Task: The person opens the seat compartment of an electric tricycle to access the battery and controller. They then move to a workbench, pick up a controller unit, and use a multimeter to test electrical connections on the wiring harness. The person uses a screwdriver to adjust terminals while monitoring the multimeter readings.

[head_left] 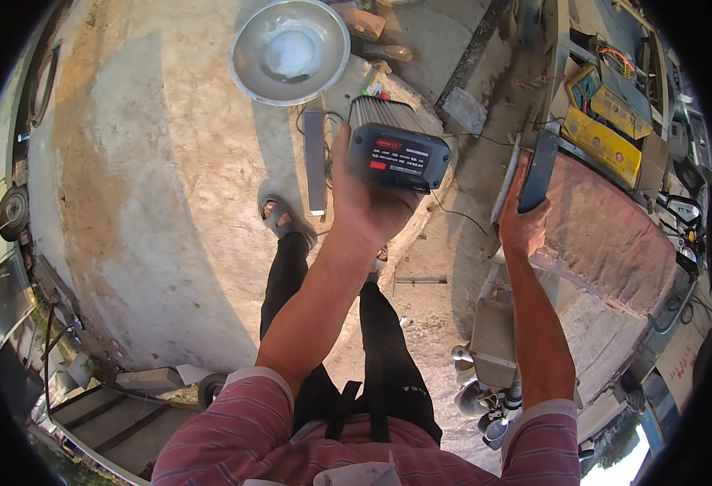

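Observation:
My left hand [365, 206] is closed around the lower side of a black box-shaped electrical unit [396, 150] with a finned metal body. Its labelled end plate, with screws at the corners, is turned up. Off to the right, my right hand [524, 231] grips a dark, flat rectangular slab [539, 172] that looks like a phone, seen partly edge-on. A long dark bar [315, 162] lies on the ground just left of the black unit, with a thin cable beside it.
A wide metal basin [289, 53] with whitish contents stands on the concrete ahead. At the right are a reddish stone-like slab [607, 235] and a yellow box [603, 142]. Machinery [493, 348] sits by my right forearm. A thin cable [463, 217] crosses the ground.

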The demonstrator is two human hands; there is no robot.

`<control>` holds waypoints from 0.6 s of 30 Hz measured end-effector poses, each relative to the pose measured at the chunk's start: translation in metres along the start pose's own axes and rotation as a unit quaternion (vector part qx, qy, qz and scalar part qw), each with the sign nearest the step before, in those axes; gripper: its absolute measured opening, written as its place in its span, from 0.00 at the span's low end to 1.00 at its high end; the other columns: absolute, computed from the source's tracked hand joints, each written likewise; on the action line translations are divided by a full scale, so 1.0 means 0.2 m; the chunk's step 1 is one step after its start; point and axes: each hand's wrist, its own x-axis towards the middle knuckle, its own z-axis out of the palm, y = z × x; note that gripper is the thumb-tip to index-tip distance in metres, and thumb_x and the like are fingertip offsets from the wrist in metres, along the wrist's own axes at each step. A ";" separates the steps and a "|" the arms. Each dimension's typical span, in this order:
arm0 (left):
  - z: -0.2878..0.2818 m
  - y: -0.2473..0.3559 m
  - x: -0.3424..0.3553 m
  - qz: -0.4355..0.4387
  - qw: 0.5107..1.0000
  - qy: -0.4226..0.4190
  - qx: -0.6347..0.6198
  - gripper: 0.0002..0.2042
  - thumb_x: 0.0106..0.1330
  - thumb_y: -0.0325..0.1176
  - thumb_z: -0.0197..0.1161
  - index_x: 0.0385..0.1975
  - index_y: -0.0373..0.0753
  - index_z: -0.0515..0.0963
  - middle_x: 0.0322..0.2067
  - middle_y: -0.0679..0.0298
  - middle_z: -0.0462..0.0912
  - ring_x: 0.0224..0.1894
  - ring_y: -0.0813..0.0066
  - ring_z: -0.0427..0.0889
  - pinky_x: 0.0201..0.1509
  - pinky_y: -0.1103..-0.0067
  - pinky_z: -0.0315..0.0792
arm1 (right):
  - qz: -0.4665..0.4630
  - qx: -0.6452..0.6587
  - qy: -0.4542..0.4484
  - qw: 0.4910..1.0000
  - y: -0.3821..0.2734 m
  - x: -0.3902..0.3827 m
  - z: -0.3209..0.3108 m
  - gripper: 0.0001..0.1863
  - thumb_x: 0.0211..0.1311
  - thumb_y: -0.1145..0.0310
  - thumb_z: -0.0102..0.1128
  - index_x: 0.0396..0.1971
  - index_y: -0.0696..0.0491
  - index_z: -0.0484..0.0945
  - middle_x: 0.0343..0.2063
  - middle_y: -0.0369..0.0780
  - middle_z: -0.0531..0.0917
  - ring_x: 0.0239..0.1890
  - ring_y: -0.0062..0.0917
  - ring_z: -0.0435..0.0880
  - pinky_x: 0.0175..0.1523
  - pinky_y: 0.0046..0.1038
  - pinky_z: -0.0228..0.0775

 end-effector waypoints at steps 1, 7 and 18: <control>0.02 -0.01 -0.01 0.006 1.000 0.009 0.005 0.26 0.75 0.55 0.55 0.66 0.47 0.74 0.56 0.60 0.83 0.56 0.54 0.85 0.50 0.58 0.87 | 0.001 0.003 -0.002 1.000 0.00 0.00 0.00 0.34 0.60 0.48 0.61 0.60 0.55 0.65 0.46 0.54 0.85 0.48 0.54 0.85 0.53 0.55 0.73; 0.13 -0.06 -0.06 0.034 0.999 0.003 -0.003 0.21 0.76 0.51 0.56 0.60 0.45 0.78 0.56 0.61 0.84 0.56 0.59 0.85 0.58 0.60 0.84 | 0.002 0.014 -0.011 1.000 -0.01 0.00 -0.02 0.35 0.59 0.47 0.60 0.60 0.54 0.66 0.48 0.52 0.85 0.49 0.53 0.85 0.54 0.55 0.72; 0.19 -0.18 -0.08 0.018 1.000 -0.008 -0.004 0.32 0.71 0.70 0.52 0.51 0.45 0.81 0.49 0.62 0.86 0.52 0.64 0.85 0.58 0.65 0.80 | 0.005 -0.003 -0.021 1.000 0.00 0.01 -0.01 0.35 0.59 0.47 0.60 0.60 0.54 0.66 0.49 0.51 0.84 0.49 0.52 0.85 0.53 0.55 0.73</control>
